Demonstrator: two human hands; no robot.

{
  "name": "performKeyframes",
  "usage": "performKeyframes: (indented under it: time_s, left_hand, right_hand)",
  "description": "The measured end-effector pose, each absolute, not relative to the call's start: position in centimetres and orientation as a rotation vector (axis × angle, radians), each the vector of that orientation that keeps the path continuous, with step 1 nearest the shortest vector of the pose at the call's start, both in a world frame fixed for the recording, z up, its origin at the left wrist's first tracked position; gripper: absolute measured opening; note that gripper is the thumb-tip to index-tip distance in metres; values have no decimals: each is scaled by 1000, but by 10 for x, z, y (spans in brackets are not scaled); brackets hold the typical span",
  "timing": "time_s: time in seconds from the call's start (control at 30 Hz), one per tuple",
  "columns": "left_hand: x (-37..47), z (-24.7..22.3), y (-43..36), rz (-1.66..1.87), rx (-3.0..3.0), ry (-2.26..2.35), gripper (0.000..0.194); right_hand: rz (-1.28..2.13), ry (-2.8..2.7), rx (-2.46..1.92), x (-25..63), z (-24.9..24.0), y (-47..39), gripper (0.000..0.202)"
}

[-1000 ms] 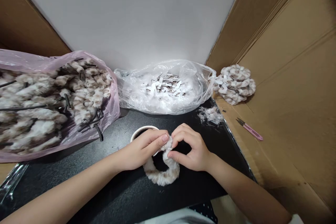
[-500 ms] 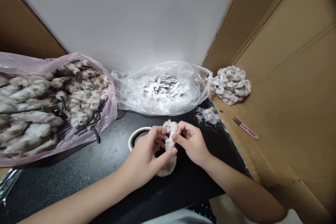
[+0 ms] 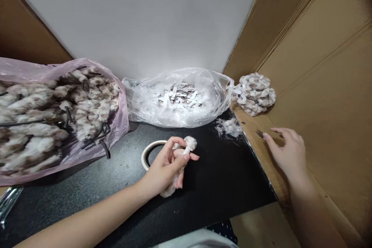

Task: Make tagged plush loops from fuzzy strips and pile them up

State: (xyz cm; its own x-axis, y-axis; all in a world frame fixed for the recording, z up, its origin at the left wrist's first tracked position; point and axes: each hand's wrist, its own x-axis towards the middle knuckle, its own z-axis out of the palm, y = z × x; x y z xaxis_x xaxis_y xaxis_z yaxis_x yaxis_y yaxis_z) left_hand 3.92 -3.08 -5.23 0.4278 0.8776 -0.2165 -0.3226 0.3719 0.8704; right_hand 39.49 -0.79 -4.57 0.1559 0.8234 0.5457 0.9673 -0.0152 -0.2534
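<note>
Held between the thumb and fingers of my left hand (image 3: 173,164) is a fluffy white-and-brown fur strip (image 3: 191,143). A white band wraps it just below its tufted tip, and its lower end hangs under my palm. My right hand (image 3: 287,153) is off to the right, over the pink-handled snips (image 3: 259,133) on the cardboard. Its thumb and forefinger are apart at the snips; only the dark blades show, and the handle is hidden under the hand. A roll of cream tape (image 3: 145,155) lies behind my left hand.
On the left, a pink plastic bag (image 3: 126,112) spills fur strips with dark cords. A clear bag (image 3: 139,112) of white paper scraps stands at the back. Loose fluff (image 3: 229,128) and a bundle of braided fur (image 3: 255,93) are right of it. Cardboard walls (image 3: 328,85) flank the black table (image 3: 226,178).
My right hand has left the fur strip and moved right to the snips. The strip now tilts in my left hand alone, whose fingers have closed around it.
</note>
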Motion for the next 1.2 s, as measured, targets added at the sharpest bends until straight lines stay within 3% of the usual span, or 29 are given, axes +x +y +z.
performKeyframes:
  time_s: [0.13, 0.37, 0.6, 0.7, 0.8, 0.97, 1.2]
  left_hand:
    - [39, -56, -34, 791, 884, 747, 33]
    - [46, -54, -31, 836, 741, 724, 32]
    - [43, -64, -25, 806, 738, 715, 32]
    - [41, -67, -24, 820, 732, 659, 35]
    - [41, -69, -24, 830, 738, 632, 34]
    - [40, -72, -25, 840, 753, 635, 37]
    - [40, -71, -27, 876, 857, 655, 40]
  right_hand:
    - [-486, -1763, -2316, 442, -72, -23, 51]
    - [-482, -1948, -2351, 445, -82, -13, 36]
    - [-98, -1812, -2369, 462, -82, 8, 26]
    - [212, -1611, -2226, 454, -67, 5, 24]
    - [446, -1515, -1882, 410, -50, -14, 34]
    - [822, -1880, -1481, 291, -45, -53, 25]
    - [590, -1989, -1274, 249, -59, -50, 12]
